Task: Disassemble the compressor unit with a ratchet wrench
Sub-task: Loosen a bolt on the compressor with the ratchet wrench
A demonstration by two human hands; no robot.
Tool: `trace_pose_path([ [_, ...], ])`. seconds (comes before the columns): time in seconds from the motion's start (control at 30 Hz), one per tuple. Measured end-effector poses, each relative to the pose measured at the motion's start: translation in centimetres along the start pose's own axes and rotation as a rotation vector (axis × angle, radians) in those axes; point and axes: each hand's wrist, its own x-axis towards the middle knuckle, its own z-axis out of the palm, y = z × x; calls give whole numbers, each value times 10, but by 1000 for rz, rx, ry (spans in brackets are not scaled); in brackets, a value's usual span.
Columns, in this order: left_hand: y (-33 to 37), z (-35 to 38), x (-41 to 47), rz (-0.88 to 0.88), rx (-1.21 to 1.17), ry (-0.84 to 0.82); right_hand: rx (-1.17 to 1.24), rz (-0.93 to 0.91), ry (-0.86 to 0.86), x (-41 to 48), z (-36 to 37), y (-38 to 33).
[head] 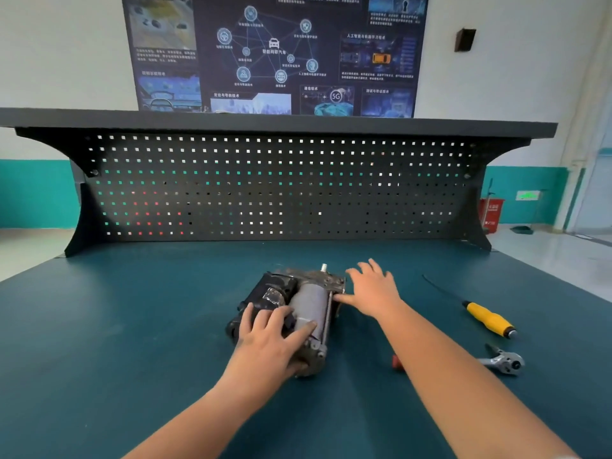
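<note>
1. The compressor unit (306,313) is lying on its side just below the middle of the frame, on the teal bench mat (132,326). Its grey cylinder is running from near to far, with a black housing along its left side.
2. The left hand (270,336) is lying over the unit's near end. Its fingers are spread and fairly straight across the black housing, and the thumb is pressing on the grey cylinder; it is not gripping anything.
3. The right hand (374,288) is hovering just right of the unit's far end, wide open with the fingers fanned out. Its thumb tip is touching the unit's right edge, and it is holding nothing.
4. The ratchet wrench (503,361) is lying untouched at lower right, well apart from the unit. Its head is showing, while the right forearm is hiding most of its handle.
5. A small red piece (396,362) is peeking out at the forearm's left edge; I cannot tell what it is.
6. A yellow-handled screwdriver (490,318) is lying just beyond the wrench, its thin dark shaft pointing up and left.
7. Bare mat is stretching wide to the left of the unit, and also between the unit and the perforated back panel (265,187).
8. The bench's right edge is running diagonally close behind the tools.
9. A dark shelf (265,122) is overhanging the panel, with a poster (275,54) hanging above it.
</note>
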Motion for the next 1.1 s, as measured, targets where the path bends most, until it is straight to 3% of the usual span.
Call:
trace_pose_path([
  [0.13, 27, 12, 19, -108, -11, 22, -52, 56, 64, 13, -2, -6],
  [0.3, 44, 23, 39, -214, -13, -8, -36, -69, 44, 15, -5, -2],
  [0.47, 52, 26, 39, -260, 20, -70, 253, -86, 13, -21, -9, 10],
  [0.57, 74, 10, 35, -172, -33, -37, 531, -49, 4, -63, -18, 36],
  [0.67, 107, 4, 32, 83, -228, 135, 834, 51, 29, -114, -29, 72],
  [0.77, 146, 8, 49, 173, -444, -31, 1083, 207, 92, -165, -36, 97],
  [0.9, 182, 27, 79, 201, -354, -266, 1200, 409, 70, -208, -20, 113],
  [1.0, 192, 34, 97, 157, -294, -375, 1183, 459, 50, -221, -8, 116],
  [1.1, 190, 29, 102, 169, -302, -349, 756, 369, 166, -222, -3, 124],
])
